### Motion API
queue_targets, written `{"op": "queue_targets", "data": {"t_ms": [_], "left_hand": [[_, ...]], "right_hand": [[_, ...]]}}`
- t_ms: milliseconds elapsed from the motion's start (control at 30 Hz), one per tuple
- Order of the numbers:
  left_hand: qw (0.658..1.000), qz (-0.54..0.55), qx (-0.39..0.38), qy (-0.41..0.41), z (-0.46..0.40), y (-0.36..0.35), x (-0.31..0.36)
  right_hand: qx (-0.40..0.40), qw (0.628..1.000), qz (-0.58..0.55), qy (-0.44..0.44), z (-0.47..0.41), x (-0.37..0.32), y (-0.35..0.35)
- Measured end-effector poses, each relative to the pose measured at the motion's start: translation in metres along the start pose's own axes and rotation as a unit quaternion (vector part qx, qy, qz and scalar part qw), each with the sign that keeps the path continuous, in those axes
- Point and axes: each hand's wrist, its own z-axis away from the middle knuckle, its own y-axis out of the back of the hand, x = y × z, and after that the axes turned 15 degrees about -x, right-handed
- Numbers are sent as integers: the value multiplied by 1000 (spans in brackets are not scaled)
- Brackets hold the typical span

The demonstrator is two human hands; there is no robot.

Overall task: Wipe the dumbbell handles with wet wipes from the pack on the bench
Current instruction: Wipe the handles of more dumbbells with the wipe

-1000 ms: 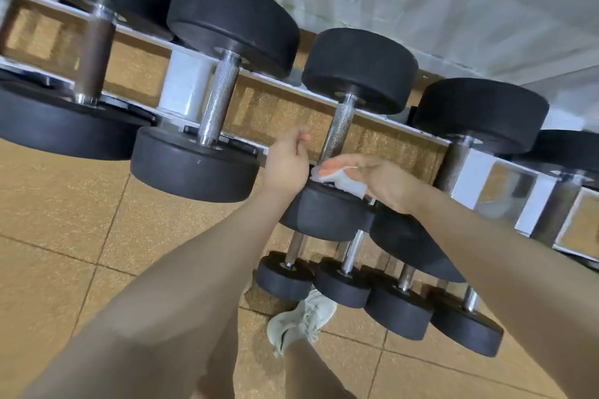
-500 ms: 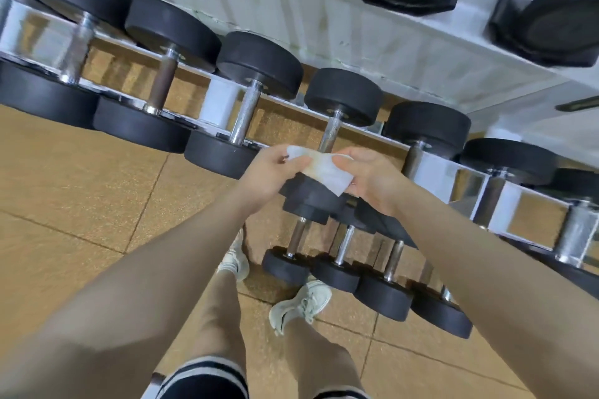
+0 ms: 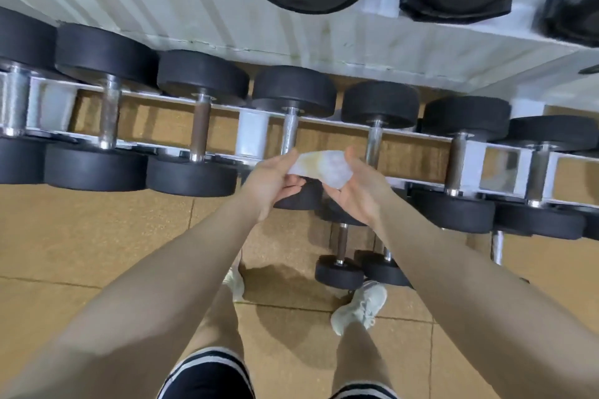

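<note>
Risk lies chiefly in the thin, white, damp-looking wet wipe [image 3: 319, 168], which is held stretched between the left hand [image 3: 272, 181] and the right hand [image 3: 359, 191], each pinching one end with thumb and curled fingers. Yellowish staining is seen on the sheet, so dirt could be smeared back onto metal if the soiled face is used again. A tear is likely if it is pulled tighter, and a loose pinch could let it fall to the floor.

Below and behind the hands, the knurled steel handles of the black round-headed dumbbells [image 3: 289, 131] are laid across the white-and-chrome rack rails [image 3: 252, 136]; the nearest handles stand just beyond the wipe, not touched by it. A damp handle could be left slippery. The wet wipe pack and bench are not in view.

Tan speckled rubber floor tiles [image 3: 97, 236] are seen underfoot, with smaller dumbbells [image 3: 338, 272] resting beside pale sneakers [image 3: 359, 306]. A white ribbed shelf [image 3: 227, 19] above carries larger black weights.
</note>
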Motion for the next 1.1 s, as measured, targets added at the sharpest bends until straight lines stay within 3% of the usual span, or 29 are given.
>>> {"op": "queue_targets", "data": {"t_ms": [100,233,300,400,467,533,633,767,867,933,1000,1100], "left_hand": [[995,-90,41,26,-8,51,19],[971,-229,66,1,-31,109,37],[964,-256,65,7,-44,125,37],[968,-251,27,-10,-66,133,26],[966,-255,-18,-34,-81,129,19],[955,-290,-37,-43,-98,126,11],[952,-299,-56,-36,-124,119,-7],[954,-292,-52,-33,-147,116,-25],[956,-284,-57,-47,-150,118,-31],[952,-296,-62,-42,-149,119,-33],[953,-296,-57,-45,-150,120,-34],[951,-303,-46,-34,-151,120,-34]], "right_hand": [[20,1000,-7,-4,-36,15,-46],[74,997,13,26,-99,26,-70],[153,985,71,29,-122,30,-66],[297,943,130,77,-141,23,-48],[370,892,230,117,-160,17,-31],[374,851,338,146,-181,13,-19],[350,826,421,136,-216,9,-12],[296,835,445,130,-242,21,-15],[237,880,384,149,-238,28,-18],[249,893,341,155,-233,28,-17],[296,879,334,168,-235,25,-12],[318,897,296,85,-251,19,-18]]}}
